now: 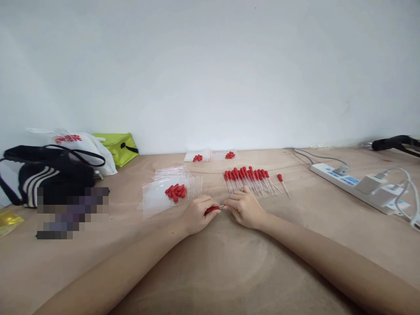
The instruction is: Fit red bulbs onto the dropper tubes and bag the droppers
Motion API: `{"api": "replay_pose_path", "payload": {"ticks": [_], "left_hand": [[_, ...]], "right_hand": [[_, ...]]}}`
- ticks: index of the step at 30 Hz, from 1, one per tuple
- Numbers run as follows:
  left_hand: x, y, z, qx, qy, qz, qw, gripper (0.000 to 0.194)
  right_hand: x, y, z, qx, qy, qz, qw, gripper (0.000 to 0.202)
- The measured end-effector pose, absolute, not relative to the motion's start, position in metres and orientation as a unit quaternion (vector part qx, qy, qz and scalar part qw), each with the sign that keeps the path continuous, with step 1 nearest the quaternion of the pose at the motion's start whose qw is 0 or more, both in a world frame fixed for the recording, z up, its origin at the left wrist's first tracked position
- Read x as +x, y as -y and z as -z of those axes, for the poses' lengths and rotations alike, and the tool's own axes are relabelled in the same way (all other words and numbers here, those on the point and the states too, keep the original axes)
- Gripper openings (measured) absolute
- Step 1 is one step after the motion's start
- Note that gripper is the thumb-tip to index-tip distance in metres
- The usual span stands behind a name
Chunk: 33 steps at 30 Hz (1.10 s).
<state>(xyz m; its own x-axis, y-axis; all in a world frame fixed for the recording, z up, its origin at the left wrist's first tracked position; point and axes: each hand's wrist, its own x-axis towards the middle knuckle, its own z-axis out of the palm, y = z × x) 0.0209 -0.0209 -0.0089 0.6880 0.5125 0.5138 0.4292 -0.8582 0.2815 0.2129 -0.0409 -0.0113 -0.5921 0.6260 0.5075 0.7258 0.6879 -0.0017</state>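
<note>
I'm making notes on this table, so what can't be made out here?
In the head view:
Thin tube: far end hidden by the right hand.
Red bulb: partly covered by the left hand.
Dark item at left: blurred by pixel blocks.
Black object: cut off by the right edge.
Power strip: printing too small to read.

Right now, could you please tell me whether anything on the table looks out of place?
One red-bulbed dropper lies apart, to the right of the grouped droppers, so it looks slightly astray. I see no spill or damage.
</note>
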Motion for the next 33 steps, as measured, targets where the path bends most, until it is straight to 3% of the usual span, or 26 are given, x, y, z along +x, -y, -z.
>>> {"api": "replay_pose_path", "payload": {"ticks": [7,11,13,17,23,33], "left_hand": [[0.017,0.016,0.008,0.892,-0.321,-0.311,0.066,0.020],[0.012,0.015,0.012,0.859,-0.385,-0.335,0.049,0.045],[0.011,0.015,0.014,0.867,-0.373,-0.327,0.050,0.037],[0.012,0.018,0.012,0.887,-0.335,-0.314,0.056,0.018],[0.014,0.019,0.008,0.885,-0.359,-0.286,0.072,0.011],[0.015,0.019,0.009,0.885,-0.360,-0.285,0.079,0.008]], "right_hand": [[0.221,0.037,0.002,-0.389,0.880,0.169,0.212,0.022],[0.241,0.020,0.002,-0.577,0.743,0.131,0.314,0.023],[0.252,0.009,0.002,-0.671,0.654,0.102,0.333,0.025],[0.265,-0.004,0.001,-0.761,0.582,0.060,0.281,0.030],[0.264,-0.005,0.007,-0.762,0.605,0.059,0.222,0.031],[0.256,-0.007,0.017,-0.738,0.633,0.077,0.219,0.028]]}}
